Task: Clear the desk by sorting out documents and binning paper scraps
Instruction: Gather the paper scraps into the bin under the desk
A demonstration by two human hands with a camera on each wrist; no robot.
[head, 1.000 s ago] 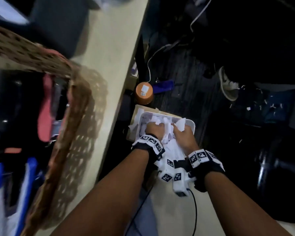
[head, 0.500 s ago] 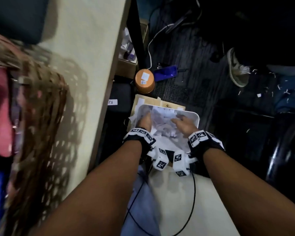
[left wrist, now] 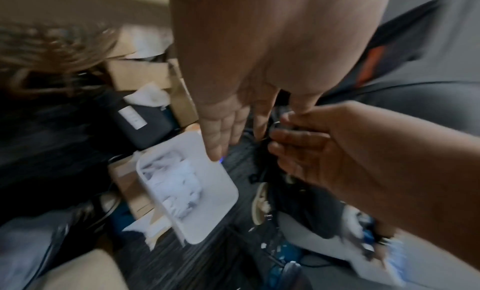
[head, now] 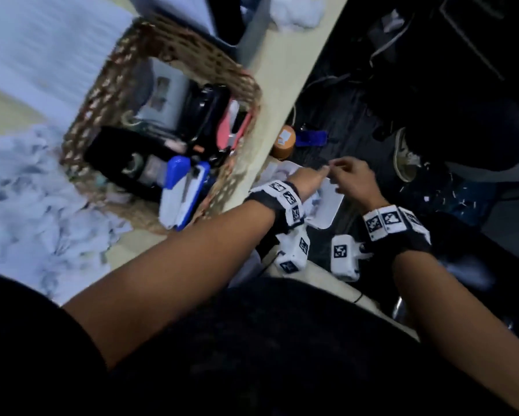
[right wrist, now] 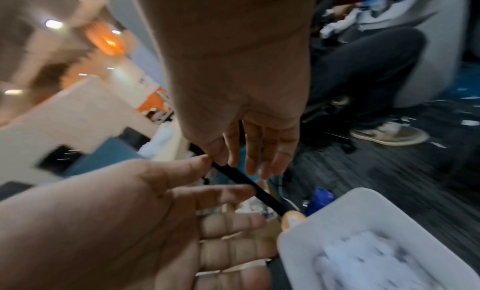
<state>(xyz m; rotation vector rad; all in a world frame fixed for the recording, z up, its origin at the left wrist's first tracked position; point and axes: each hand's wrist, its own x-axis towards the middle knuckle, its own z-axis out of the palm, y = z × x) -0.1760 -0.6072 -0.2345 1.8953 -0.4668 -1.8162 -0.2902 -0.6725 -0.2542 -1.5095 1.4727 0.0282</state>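
Both hands raised above white bin (head: 331, 205) on dark floor beside desk (head: 285, 64) edge. Left hand (head: 307, 178): fingers straight and spread, nothing gripped; palm seen from right wrist view, thumb tip just meeting right thumb. Right hand (head: 355, 180): fingers loosely extended, slightly bent, nothing visibly held; a tiny pale speck between the 2 thumbs in head view, too small to identify. Bin (left wrist: 207, 218) rectangular with rounded corners, filled with crumpled white paper scraps (left wrist: 174, 183); same scraps (right wrist: 369, 259) blurred in right wrist view. Bin directly below and slightly behind the hands, standing on flattened brown cardboard (left wrist: 135, 193). More torn paper (head: 33, 205) piled on desk at left, near the wicker basket (head: 150, 49). Basket holding assorted office items, including a blue-and-white stapler (head: 183, 190) and something pink; details blurred. Flat white sheets (head: 42, 46) farther back on desk, beyond basket. Orange cylindrical container (head: 283, 142) on floor next to desk leg, past the bin. Small white bits scattered over floor at right, near a sneaker (head: 405, 154) belonging to another person. Heavy motion blur in all 3 views.
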